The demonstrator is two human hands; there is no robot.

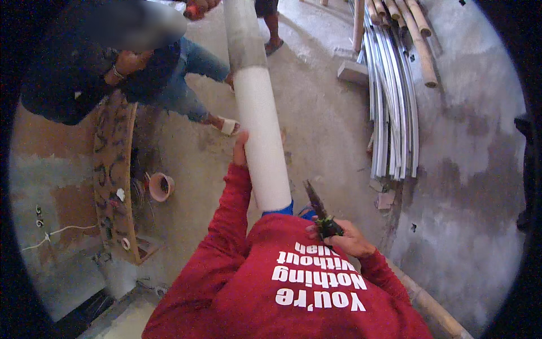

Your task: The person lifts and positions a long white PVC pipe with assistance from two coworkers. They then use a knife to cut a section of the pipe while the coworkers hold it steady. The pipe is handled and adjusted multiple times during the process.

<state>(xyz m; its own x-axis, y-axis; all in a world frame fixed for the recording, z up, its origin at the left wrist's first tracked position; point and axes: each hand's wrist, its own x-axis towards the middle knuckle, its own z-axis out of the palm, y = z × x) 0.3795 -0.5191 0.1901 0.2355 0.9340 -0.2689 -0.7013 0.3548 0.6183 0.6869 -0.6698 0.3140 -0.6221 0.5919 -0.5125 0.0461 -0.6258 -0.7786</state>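
A long white pipe (261, 133) slants down from the top edge toward my body. Its upper stretch looks grey and smeared. My left hand (241, 149) is against the pipe's left side, thumb showing; its other fingers are hidden behind the pipe. Right of the pipe's lower end, in front of my red shirt, my right hand (347, 239) is closed round a hand tool (328, 226). This has a black and green handle and a dark, tapering blade pointing up and away. Something blue (280, 209) shows by the pipe's lower end.
A person in dark clothing and jeans (195, 62) stands at the far left. Another person's leg (271, 28) shows beyond the pipe. Metal profiles (389, 113) and bamboo poles (420, 42) lie at the right. At left are a pinkish bucket (161, 187) and a wooden board (116, 169).
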